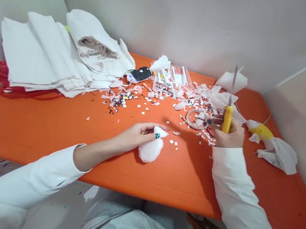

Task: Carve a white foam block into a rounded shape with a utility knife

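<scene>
My left hand (145,134) rests low over the orange table, pinching a soft white piece of wadding (161,132) between thumb and fingers. Just below it, a rounded white tuft (150,151) lies against the tabletop; whether the two are joined I cannot tell. Over the right part of the table, my right hand (230,132) is closed round a yellow-handled tool (227,119) whose thin metal blade points up. Seen edge-on, its exact kind is unclear. A clear ring (188,118), like a tape roll, lies just left of that hand.
White cloth-like sheets (40,54) are stacked at the back left over a red bag (3,71). Paper scraps (199,94) spread across the back. A clear plastic case (181,74) with white sticks stands near the wall. Crumpled white pieces (278,155) lie at the right.
</scene>
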`<state>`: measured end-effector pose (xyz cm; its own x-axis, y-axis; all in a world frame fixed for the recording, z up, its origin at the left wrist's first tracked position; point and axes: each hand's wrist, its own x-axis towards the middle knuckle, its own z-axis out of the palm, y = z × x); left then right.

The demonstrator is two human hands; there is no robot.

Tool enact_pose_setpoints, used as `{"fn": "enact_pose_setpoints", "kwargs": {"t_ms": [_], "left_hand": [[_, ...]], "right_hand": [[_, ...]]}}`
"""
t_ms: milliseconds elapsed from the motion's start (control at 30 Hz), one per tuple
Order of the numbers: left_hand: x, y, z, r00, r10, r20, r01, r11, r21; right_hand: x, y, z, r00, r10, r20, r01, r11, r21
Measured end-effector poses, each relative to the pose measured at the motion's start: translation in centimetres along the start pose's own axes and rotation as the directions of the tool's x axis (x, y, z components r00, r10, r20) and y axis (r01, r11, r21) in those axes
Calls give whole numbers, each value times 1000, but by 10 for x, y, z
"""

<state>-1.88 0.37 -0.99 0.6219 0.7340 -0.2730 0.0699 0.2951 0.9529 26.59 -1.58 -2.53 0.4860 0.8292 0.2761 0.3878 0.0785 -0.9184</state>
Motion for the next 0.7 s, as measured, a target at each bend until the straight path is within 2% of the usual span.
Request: {"fn": "enact_pose_setpoints", "kwargs": {"t_ms": [33, 133, 200, 267, 367, 500, 600, 700], "left_hand": [[-1, 0, 0, 1000, -13, 5, 13, 1000, -9], [-1, 1, 1, 998, 13, -61, -14, 1000, -20], [0, 0, 1, 984, 53, -169, -56, 998, -9], [2, -1, 2, 958, 88, -273, -93, 996, -6], [4, -2, 2, 935, 104, -340, -118, 993, -21], [4, -1, 2, 946, 73, -315, -104, 991, -80], [2, 0, 2, 964, 67, -258, -107, 983, -146], [2, -2, 1, 977, 86, -194, -119, 978, -169]], "right_hand": [[8, 3, -11, 995, -32, -97, 15, 985, -173], [25, 11, -39, 974, -45, -222, -56, 903, -426], [29, 14, -48, 971, -25, -237, -111, 831, -545], [29, 16, -47, 979, 1, -202, -115, 825, -554], [22, 13, -29, 995, 43, -92, -74, 928, -366], [-1, 1, 6, 988, 96, 121, -83, 990, -113], [-24, -8, 27, 912, 88, 401, -164, 974, 158], [-41, -12, 37, 807, 41, 589, -233, 939, 255]]}}
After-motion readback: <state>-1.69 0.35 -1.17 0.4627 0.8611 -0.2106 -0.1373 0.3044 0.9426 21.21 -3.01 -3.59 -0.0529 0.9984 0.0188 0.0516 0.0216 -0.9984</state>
